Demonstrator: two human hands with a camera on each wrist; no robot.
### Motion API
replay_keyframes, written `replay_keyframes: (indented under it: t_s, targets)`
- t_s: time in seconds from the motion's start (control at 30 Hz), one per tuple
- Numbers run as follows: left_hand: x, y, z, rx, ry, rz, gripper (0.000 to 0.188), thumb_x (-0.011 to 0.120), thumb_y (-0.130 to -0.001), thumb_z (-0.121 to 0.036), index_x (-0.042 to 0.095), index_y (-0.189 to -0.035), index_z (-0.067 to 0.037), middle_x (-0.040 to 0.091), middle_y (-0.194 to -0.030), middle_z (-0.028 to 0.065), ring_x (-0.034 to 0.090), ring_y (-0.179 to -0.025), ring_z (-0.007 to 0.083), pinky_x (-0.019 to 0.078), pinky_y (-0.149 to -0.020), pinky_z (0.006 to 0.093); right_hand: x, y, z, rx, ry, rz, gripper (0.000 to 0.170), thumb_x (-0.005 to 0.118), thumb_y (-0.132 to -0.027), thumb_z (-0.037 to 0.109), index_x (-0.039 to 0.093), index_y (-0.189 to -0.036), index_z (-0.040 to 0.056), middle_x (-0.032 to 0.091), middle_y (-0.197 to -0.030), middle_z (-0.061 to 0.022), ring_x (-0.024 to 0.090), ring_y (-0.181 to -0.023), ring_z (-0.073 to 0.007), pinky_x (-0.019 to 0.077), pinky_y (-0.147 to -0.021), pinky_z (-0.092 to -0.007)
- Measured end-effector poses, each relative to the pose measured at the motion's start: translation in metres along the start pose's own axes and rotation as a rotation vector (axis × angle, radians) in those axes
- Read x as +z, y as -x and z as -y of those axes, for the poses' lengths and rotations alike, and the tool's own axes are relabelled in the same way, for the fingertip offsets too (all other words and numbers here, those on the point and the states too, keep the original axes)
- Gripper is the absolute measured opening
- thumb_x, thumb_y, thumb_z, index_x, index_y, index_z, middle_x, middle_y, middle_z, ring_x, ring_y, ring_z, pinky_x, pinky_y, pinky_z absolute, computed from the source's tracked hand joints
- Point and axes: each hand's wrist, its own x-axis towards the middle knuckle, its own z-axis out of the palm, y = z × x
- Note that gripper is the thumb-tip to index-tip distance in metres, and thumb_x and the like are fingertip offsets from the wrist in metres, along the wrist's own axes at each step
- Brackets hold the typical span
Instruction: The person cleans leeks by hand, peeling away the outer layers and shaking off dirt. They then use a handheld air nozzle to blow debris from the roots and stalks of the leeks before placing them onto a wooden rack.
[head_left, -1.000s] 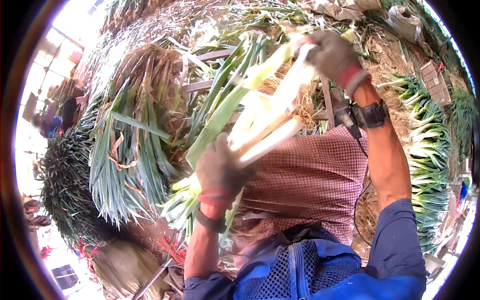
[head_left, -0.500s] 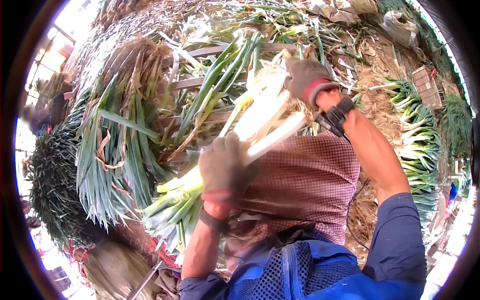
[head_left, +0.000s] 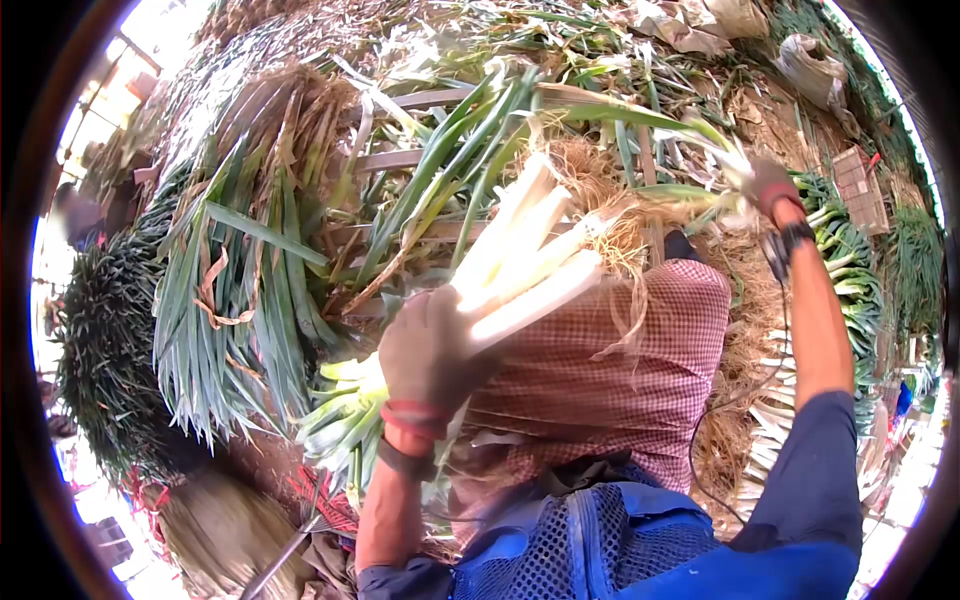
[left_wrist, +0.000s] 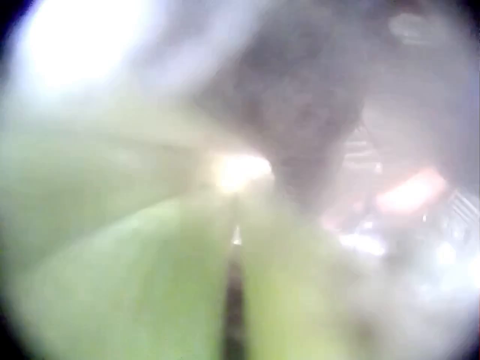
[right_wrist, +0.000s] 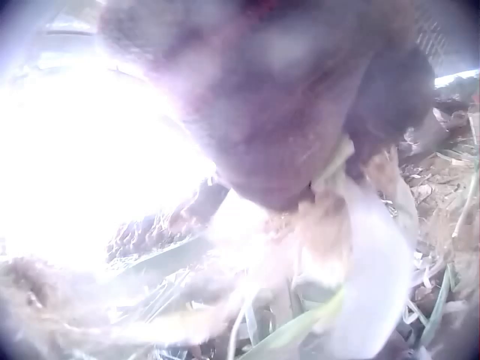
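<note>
two gloved hands over the lap. left hand (head_left: 428, 348), in a grey-brown glove with a red cuff, is wrapped round a bunch of long, white-stalked, green-leaved leek-like plants (head_left: 530, 280); bunch sits aslant above a red-and-white checked cloth (head_left: 640, 330), stalks and tangled tan roots (head_left: 612, 240) beyond the fingers, green leaves on the wrist side. right hand (head_left: 772, 185), also gloved, well apart from the bunch, arm outstretched, grasping pale green and whitish leaf strips (head_left: 735, 165); one long green leaf runs from there back over the roots. right wrist view: broad whitish strip hanging below the glove. left wrist view badly blurred, mostly green leaf up close. to the left, a large green-leaved bundle with brown roots (head_left: 285, 240), and a dense dark-green leafy heap (head_left: 110, 360) beside it. far right, a row of white-and-green stalks (head_left: 848, 260). lower left, a drab olive-brown sack (head_left: 235, 530).
</note>
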Motion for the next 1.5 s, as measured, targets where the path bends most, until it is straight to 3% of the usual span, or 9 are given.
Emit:
replay_keyframes:
  t_s: [0.2,0.4,0.47,0.57,0.63,0.9,1.17,1.3,1.5]
  targets:
    - [0.001,-0.013,-0.011,0.033,0.013,-0.028,0.066,0.091,-0.067,-0.031,0.061,-0.122,-0.009,0.068,-0.107,0.013,0.069,-0.096,0.038,0.0562,-0.08,0.0496,-0.031,0.078,0.087,-0.381,0.262,0.694,0.048,0.075,-0.09,0.032,0.075,-0.132,0.0079,0.075,-0.128,-0.0188,0.072,-0.117,-0.0318,0.0548,-0.107,-0.047]
    - [0.014,-0.011,-0.024,0.115,-0.021,0.052,0.08,0.091,-0.064,-0.032,0.057,-0.133,-0.007,0.066,-0.125,0.0151,0.067,-0.108,0.0388,0.055,-0.086,0.0509,-0.141,-0.048,0.094,-0.294,-0.145,-0.587,0.054,0.069,-0.1,0.041,0.062,-0.141,0.0067,0.071,-0.133,-0.023,0.071,-0.121,-0.0321,0.0564,-0.103,-0.0456]
    - [0.017,-0.011,-0.032,0.106,-0.03,0.067,0.081,0.091,-0.063,-0.031,0.057,-0.133,-0.007,0.066,-0.125,0.0153,0.067,-0.109,0.0391,0.0548,-0.086,0.0508,-0.162,-0.007,0.156,-0.437,-0.064,-0.616,0.056,0.07,-0.1,0.042,0.061,-0.143,0.0065,0.07,-0.135,-0.0229,0.069,-0.123,-0.0324,0.0555,-0.103,-0.0469]
    - [0.019,-0.009,-0.043,0.096,-0.042,0.118,0.084,0.09,-0.062,-0.03,0.056,-0.136,-0.007,0.064,-0.127,0.0159,0.066,-0.112,0.0398,0.054,-0.088,0.0514,-0.15,0.051,0.233,-0.729,-0.29,0.235,0.075,0.069,-0.102,0.054,0.05,-0.159,0.0097,0.064,-0.15,-0.021,0.063,-0.137,-0.0374,0.0483,-0.119,-0.0524]
    - [0.023,-0.01,-0.05,0.202,-0.156,-0.01,0.035,0.062,-0.094,-0.017,0.061,-0.127,-0.004,0.063,-0.11,0.0162,0.065,-0.096,0.0332,0.0523,-0.081,0.0488,-0.109,0.079,0.262,-0.8,-0.04,0.363,0.082,0.07,-0.098,0.06,0.05,-0.159,0.009,0.065,-0.149,-0.0207,0.065,-0.134,-0.0369,0.0496,-0.117,-0.051]
    - [0.033,-0.01,-0.061,0.301,-0.228,0.04,0.04,0.061,-0.094,-0.015,0.06,-0.13,0.002,0.067,-0.116,0.0216,0.065,-0.095,0.0319,0.0522,-0.073,0.0443,-0.065,0.072,0.289,-0.701,0.091,0.811,0.069,0.076,-0.093,0.06,0.071,-0.137,0.0065,0.076,-0.13,-0.0163,0.073,-0.118,-0.0282,0.0548,-0.102,-0.0387]
    - [0.031,-0.012,-0.063,0.277,-0.182,0.014,0.041,0.062,-0.094,-0.015,0.061,-0.131,0.002,0.066,-0.116,0.0204,0.066,-0.102,0.0335,0.053,-0.075,0.0447,-0.052,0.068,0.275,-0.764,-0.272,0.763,0.025,0.079,-0.093,0.027,0.082,-0.105,0.0052,0.081,-0.095,-0.0074,0.073,-0.091,-0.0132,0.0568,-0.085,-0.034]
    - [0.024,-0.015,-0.065,0.276,-0.156,-0.009,0.039,0.061,-0.094,-0.015,0.061,-0.129,0.002,0.065,-0.118,0.0205,0.066,-0.104,0.0337,0.0528,-0.077,0.0454,-0.055,0.079,0.279,-0.845,0.077,0.43,0.028,0.08,-0.094,0.025,0.079,-0.113,0.0051,0.081,-0.105,-0.0117,0.075,-0.096,-0.0202,0.0566,-0.088,-0.0379]
    - [0.028,-0.014,-0.07,0.263,-0.157,0.033,0.038,0.06,-0.095,-0.016,0.061,-0.129,0.001,0.065,-0.12,0.0202,0.066,-0.107,0.0346,0.0529,-0.08,0.0467,-0.051,0.069,0.267,-0.913,-0.192,0.681,0.041,0.076,-0.098,0.042,0.08,-0.119,0.0076,0.08,-0.11,-0.0143,0.075,-0.101,-0.0292,0.0563,-0.094,-0.0417]
